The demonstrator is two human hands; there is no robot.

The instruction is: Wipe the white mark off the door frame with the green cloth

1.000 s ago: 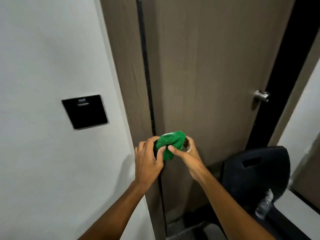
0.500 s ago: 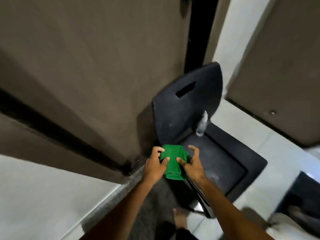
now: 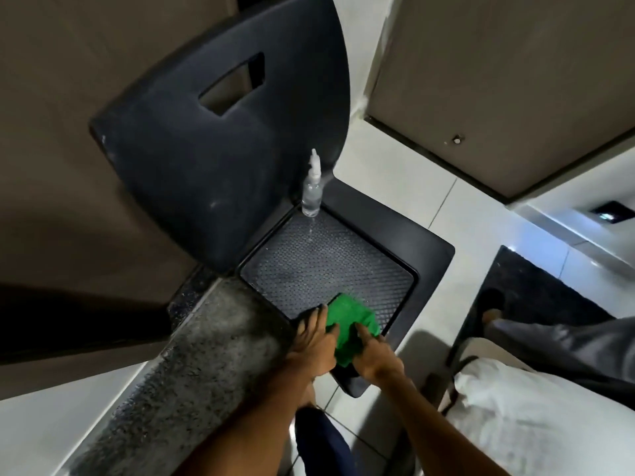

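Note:
The folded green cloth (image 3: 348, 324) rests at the near corner of a black chair's seat (image 3: 330, 269). My left hand (image 3: 314, 341) grips its left side with the thumb on top. My right hand (image 3: 376, 353) holds its right side, with the index finger stretched along the cloth. The brown door (image 3: 68, 132) fills the upper left. No white mark shows on the door or its frame in this view.
A clear spray bottle (image 3: 312, 187) stands at the back of the seat against the chair's backrest (image 3: 213, 132). A speckled stone threshold (image 3: 192, 355) runs along the left. Another person's leg (image 3: 567, 341) and a white cushion (image 3: 536, 417) lie on the right.
My view swung down from the door to the chair. Both hands carried the green cloth from the door's edge down onto the chair seat.

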